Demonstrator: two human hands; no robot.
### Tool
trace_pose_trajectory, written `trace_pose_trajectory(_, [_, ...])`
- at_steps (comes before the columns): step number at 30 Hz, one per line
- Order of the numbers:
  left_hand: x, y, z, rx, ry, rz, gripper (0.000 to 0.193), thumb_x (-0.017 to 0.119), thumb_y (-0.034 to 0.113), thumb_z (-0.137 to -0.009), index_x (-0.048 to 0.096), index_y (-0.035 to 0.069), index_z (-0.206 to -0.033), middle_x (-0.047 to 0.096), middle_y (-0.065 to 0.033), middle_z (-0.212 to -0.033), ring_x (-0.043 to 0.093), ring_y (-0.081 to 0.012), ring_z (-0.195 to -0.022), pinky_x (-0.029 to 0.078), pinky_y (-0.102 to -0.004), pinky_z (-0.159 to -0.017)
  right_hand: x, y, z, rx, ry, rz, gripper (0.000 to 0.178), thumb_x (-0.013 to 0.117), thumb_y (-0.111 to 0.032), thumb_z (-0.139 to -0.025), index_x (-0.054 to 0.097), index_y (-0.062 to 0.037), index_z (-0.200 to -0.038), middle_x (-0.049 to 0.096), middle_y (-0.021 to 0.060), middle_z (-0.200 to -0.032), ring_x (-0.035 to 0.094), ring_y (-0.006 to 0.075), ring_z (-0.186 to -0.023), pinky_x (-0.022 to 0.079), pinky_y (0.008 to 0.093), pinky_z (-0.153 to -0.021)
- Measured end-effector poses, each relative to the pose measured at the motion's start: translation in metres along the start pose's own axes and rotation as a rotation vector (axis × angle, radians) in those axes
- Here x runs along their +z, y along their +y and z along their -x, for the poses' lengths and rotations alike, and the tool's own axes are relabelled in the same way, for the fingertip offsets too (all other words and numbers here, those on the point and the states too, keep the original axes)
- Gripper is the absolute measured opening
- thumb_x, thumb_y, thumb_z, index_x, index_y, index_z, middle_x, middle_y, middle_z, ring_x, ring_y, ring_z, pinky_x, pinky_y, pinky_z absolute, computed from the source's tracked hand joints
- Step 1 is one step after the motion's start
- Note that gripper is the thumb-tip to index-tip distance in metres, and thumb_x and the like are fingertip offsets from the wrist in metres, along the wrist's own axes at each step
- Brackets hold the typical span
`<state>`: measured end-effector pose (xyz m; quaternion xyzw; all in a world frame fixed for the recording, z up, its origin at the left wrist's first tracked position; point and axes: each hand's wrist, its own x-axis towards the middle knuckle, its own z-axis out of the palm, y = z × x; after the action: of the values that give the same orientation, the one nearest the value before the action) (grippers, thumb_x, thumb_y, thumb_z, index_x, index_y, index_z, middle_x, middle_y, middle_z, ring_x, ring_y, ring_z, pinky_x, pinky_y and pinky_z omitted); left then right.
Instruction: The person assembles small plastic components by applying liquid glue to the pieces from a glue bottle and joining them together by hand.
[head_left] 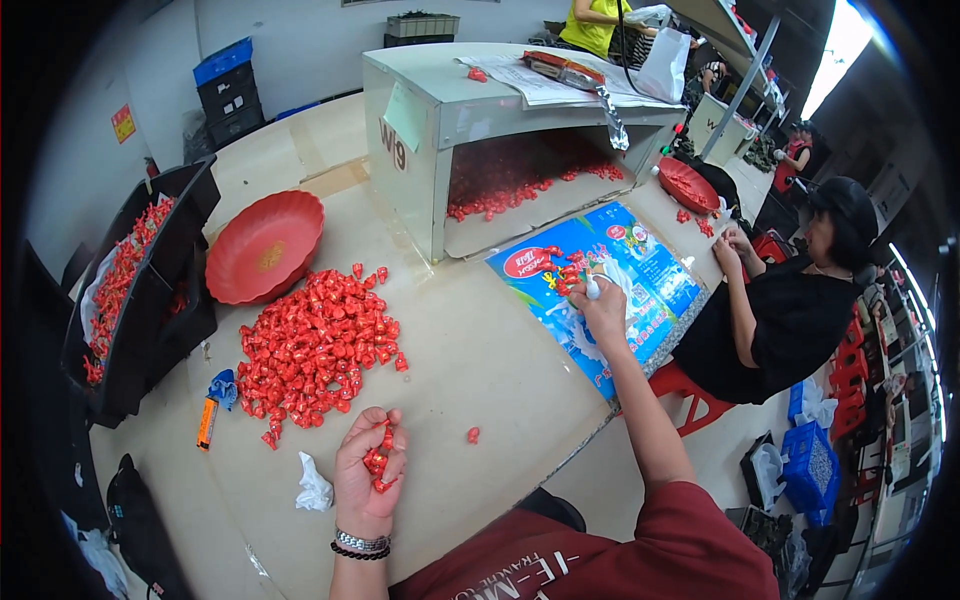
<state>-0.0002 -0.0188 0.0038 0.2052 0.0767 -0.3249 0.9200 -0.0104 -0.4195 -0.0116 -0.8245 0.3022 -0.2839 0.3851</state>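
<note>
A heap of small red shiny pieces point(315, 350), like foil-wrapped candies, lies on the table left of centre. Just in front of it, my left hand point(368, 470) is turned palm up, its fingers curled round several of these red pieces point(378, 462). My right hand point(606, 312) reaches over a blue printed sheet point(655, 285), fingers pinched together. Something small and white point(593, 287) shows at its fingertips; I cannot tell whether that is a finger cover or a held thing. Several loose red pieces point(566, 274) lie on the sheet beside those fingers.
A red scalloped bowl point(268, 245) sits behind the heap, with a black bin point(150, 290) of red pieces to its left. An open-fronted box point(410, 170) stands beyond, red pieces inside. An orange lighter-like stick point(207, 424) and crumpled tissue point(314, 484) lie nearby. A co-worker point(790, 300) sits at right.
</note>
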Motion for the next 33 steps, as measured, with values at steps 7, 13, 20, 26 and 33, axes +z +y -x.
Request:
trace_pose_trajectory(7, [0.0,0.002,-0.001,0.077,0.044,-0.004,0.019,0.051,0.013,-0.095,0.055,0.0,-0.109,0.061,-0.0145,-0.106,0.057,-0.0149,-0.068,0.033,-0.0184,-0.036,0.012,0.023,-0.012,-0.248,0.104,0.137,0.004,0.067,-0.006,-0.08,0.067,-0.0021,-0.082,0.061,0.0017,-0.065,0.054,0.0079,-0.056,0.043,0.0256,-0.051])
trace_pose_trajectory(13, [0.0,0.009,-0.012,0.063,0.005,0.074,0.024,0.045,0.006,-0.092,0.055,-0.002,-0.112,0.061,-0.0187,-0.114,0.06,-0.0261,-0.105,0.038,-0.0186,-0.04,0.027,-0.084,0.044,-0.05,-0.206,-0.329,0.007,0.067,-0.003,-0.077,0.066,-0.0014,-0.083,0.063,0.0031,-0.071,0.056,0.0069,-0.058,0.042,0.0223,-0.049])
trace_pose_trajectory(20, [-0.004,0.01,-0.006,0.08,-0.041,-0.021,0.018,0.049,0.004,-0.091,0.052,0.001,-0.109,0.061,-0.011,-0.107,0.056,-0.0288,-0.115,0.038,-0.0176,-0.038,0.072,-0.155,0.099,-0.012,-0.775,-0.593,0.027,0.061,0.005,-0.075,0.056,-0.0033,-0.101,0.06,0.0055,-0.092,0.057,0.0098,-0.072,0.042,0.0227,-0.057])
trace_pose_trajectory(26, [-0.008,0.008,-0.007,0.084,-0.143,-0.055,0.02,0.048,0.016,-0.098,0.052,0.002,-0.111,0.061,-0.0129,-0.102,0.064,-0.0183,-0.073,0.034,-0.0191,-0.034,0.093,-0.173,0.114,-0.055,-1.026,-0.713,0.043,0.057,0.003,-0.079,0.039,-0.0068,-0.117,0.049,0.0097,-0.115,0.056,0.0138,-0.08,0.042,0.0257,-0.065])
trace_pose_trajectory(33, [-0.003,0.006,-0.005,0.102,-0.123,0.012,0.029,0.049,0.029,-0.098,0.052,0.005,-0.114,0.058,-0.0082,-0.094,0.044,-0.0114,-0.052,0.033,-0.0208,-0.033,0.101,-0.161,0.117,-0.353,-0.919,-0.691,0.034,0.063,-0.006,-0.085,0.051,-0.0022,-0.117,0.051,0.0094,-0.115,0.062,0.017,-0.091,0.049,0.0252,-0.066])
